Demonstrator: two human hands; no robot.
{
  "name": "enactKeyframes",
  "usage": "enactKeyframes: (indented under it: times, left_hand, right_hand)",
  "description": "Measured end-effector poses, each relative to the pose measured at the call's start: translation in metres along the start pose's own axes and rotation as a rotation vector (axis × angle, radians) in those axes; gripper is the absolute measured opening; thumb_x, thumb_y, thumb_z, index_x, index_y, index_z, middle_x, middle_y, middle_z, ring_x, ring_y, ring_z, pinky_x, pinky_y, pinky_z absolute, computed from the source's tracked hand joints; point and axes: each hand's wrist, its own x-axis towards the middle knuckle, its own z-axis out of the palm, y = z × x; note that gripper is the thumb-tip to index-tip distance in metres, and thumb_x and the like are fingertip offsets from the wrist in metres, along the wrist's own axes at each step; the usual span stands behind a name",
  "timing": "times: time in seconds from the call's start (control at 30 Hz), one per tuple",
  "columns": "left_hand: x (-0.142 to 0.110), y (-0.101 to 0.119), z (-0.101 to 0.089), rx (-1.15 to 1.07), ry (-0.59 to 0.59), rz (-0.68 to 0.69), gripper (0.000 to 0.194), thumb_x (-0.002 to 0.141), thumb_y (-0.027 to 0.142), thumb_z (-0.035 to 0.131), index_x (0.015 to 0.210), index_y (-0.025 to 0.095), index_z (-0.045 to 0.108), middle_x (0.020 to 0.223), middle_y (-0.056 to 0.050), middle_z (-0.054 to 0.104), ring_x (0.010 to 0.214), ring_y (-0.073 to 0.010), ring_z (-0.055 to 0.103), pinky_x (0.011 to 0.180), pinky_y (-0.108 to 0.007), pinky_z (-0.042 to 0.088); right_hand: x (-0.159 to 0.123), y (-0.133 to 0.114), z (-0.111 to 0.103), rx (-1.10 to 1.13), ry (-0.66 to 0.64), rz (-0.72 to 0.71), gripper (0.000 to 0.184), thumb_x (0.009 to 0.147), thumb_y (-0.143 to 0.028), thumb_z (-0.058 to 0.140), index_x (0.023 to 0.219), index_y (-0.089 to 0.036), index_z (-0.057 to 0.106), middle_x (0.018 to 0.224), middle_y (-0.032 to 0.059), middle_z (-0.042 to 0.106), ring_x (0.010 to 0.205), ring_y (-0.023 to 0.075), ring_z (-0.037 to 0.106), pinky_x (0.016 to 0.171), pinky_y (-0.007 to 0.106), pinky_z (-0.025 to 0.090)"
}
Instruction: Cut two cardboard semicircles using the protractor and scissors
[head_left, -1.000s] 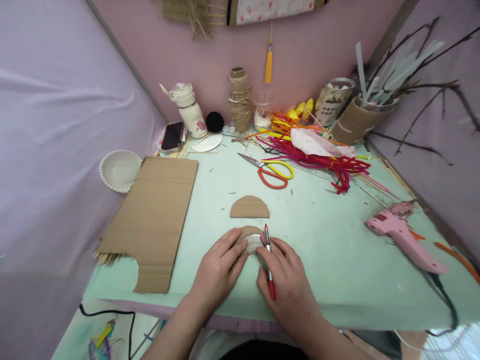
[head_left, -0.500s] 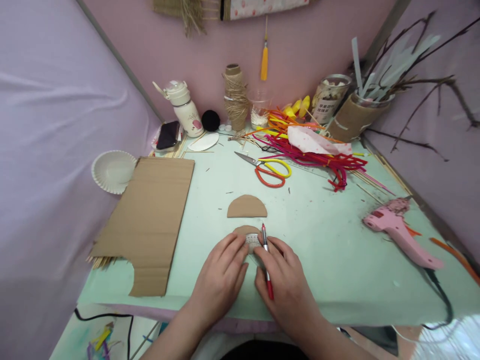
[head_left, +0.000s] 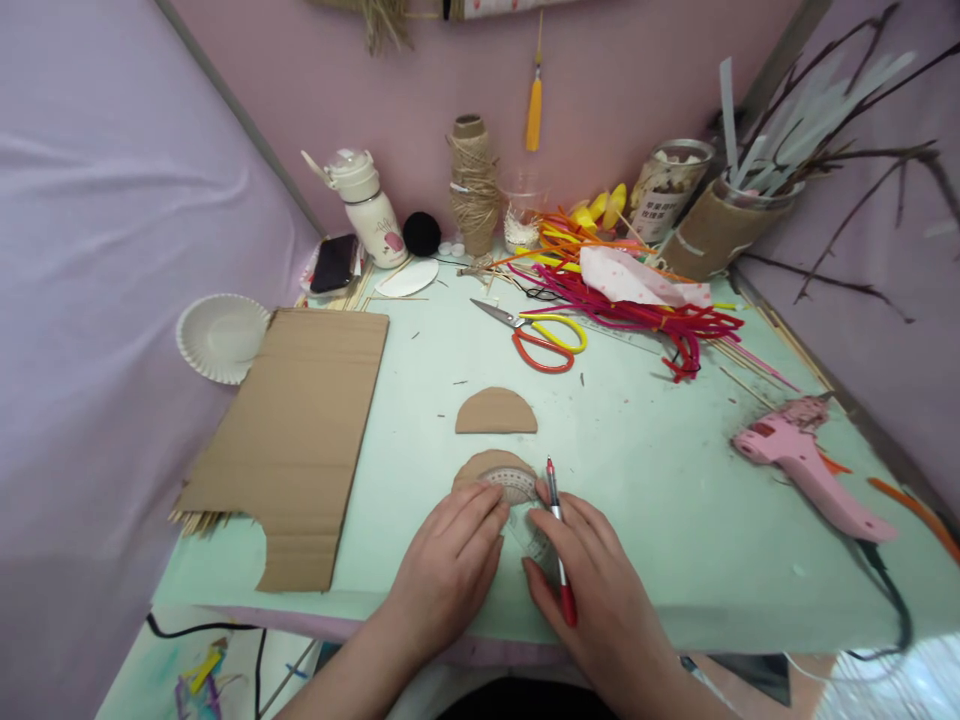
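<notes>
A clear protractor ruler (head_left: 516, 484) lies over a half-round cardboard piece (head_left: 474, 468), close to the table's front edge. My left hand (head_left: 454, 555) has its fingers together, the tips pressing on the protractor's left side and the cardboard under it. In my right hand (head_left: 600, 575) a red and silver pen (head_left: 556, 500) is held between thumb and fingers, tip pointing away from me. That hand's index fingertip touches the protractor's right end. Just beyond lies a second cardboard half-circle (head_left: 496, 412), flat side toward me. My hands cover part of the nearer piece.
A large cut cardboard sheet (head_left: 300, 420) lies at left by a paper plate (head_left: 223, 338). Scissors (head_left: 536, 335) rest beyond the half-circles. A pink glue gun (head_left: 817, 465) with a cord lies right. Pipe cleaners (head_left: 637, 310), twine (head_left: 474, 190) and a bottle (head_left: 371, 210) line the back.
My right hand has moved slightly right and toward me with the pen, so more of the protractor and nearer cardboard shows. My left hand stays almost in place. The view has shifted slightly.
</notes>
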Motion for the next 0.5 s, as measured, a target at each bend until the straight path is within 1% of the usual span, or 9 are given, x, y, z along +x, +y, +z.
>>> enactKeyframes:
  times: [0.37,0.5]
  left_hand:
    - [-0.0018,0.0010,0.0003,-0.012,0.006,-0.018,0.041,0.086,0.005,0.053,0.126,0.011,0.055,0.123,-0.014,0.065,0.120,-0.0247,0.056,0.099,-0.042,0.052]
    - [-0.0027,0.0007,0.0021,-0.019,0.004,-0.023,0.041,0.085,0.006,0.054,0.126,0.010,0.055,0.123,-0.015,0.064,0.122,-0.0252,0.055,0.101,-0.042,0.051]
  right_hand:
    - [-0.0022,-0.0059,0.0033,0.015,0.045,0.020,0.031,0.088,-0.016,0.054,0.119,-0.013,0.052,0.105,0.0148,0.063,0.106,0.0292,0.056,0.086,0.050,0.055]
    - [-0.0034,-0.0069,0.0038,-0.001,0.049,0.025,0.032,0.088,-0.017,0.055,0.120,-0.013,0.052,0.107,0.0157,0.063,0.107,0.0302,0.055,0.085,0.050,0.055]
